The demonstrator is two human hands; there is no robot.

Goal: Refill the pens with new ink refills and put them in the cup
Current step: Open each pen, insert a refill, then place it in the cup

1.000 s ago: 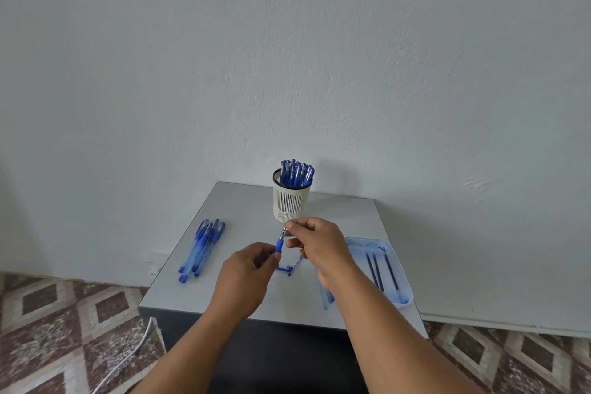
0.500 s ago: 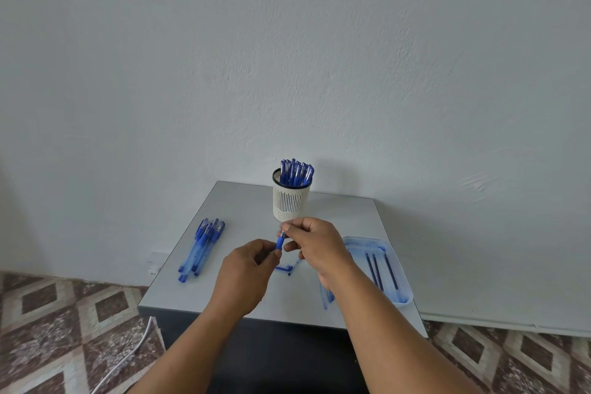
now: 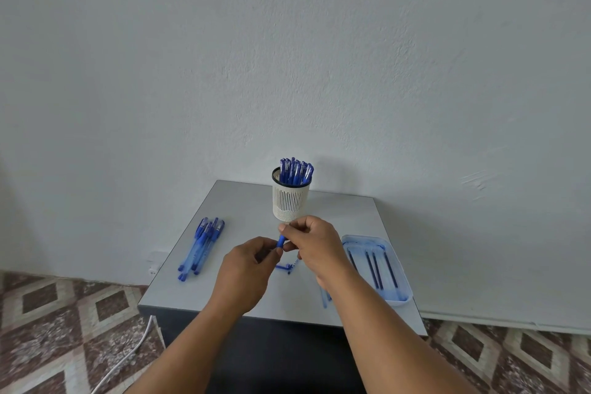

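Held mid-tabletop — pen (image 3: 280,240) pointing up toward cup (image 3: 290,198), right hand (image 3: 315,245) pinching upper end, left hand (image 3: 246,269) gripping lower end.

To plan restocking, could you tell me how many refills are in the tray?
4 visible, lying side by side in the tray. The right hand may hide more.

- your cup (image 3: 291,201) stands upright at the back middle of the tabletop (image 3: 345,211), with pens (image 3: 295,171) standing in it.
- a bundle of pens (image 3: 201,246) lies on the tabletop to your left.
- a tray (image 3: 396,265) sits at the right edge, with refills (image 3: 375,269) lying inside it.
- your left hand (image 3: 246,272) and right hand (image 3: 315,245) meet on a pen (image 3: 280,241) just in front of the cup, above small parts (image 3: 286,266) lying on the tabletop.
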